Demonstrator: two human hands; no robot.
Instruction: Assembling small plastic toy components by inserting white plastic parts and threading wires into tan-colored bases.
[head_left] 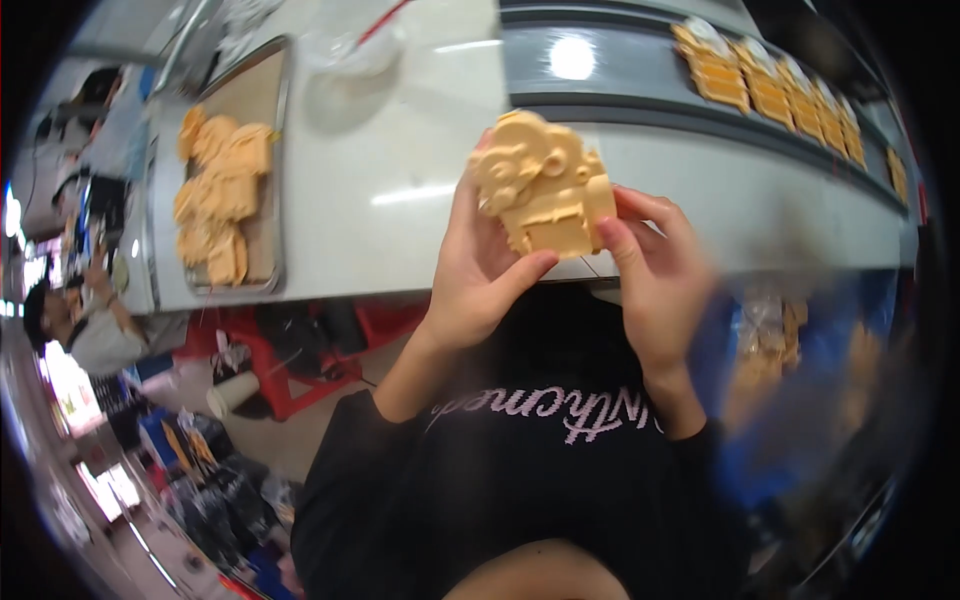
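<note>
A pale orange moulded plastic piece [545, 190] with raised round shapes and a rectangular recess is held up over the near edge of the white table [420, 240]. My left hand [475, 265] grips its left side, the thumb along the lower edge and the other fingers partly hidden behind it. On the right edge, my right hand [655, 255] has the piece between thumb and fingers. To the left, a metal tray [283, 110] holds several similar orange pieces [222, 195] lying together.
Beyond the table at right runs a grey conveyor [620, 55], carrying several orange pieces with white tops [715, 70]. A clear container [355, 50] with a red stick stands at the back. Blue plastic [715, 350] at lower right holds more pieces. A red stool [270, 360] and another person [95, 330] are at left.
</note>
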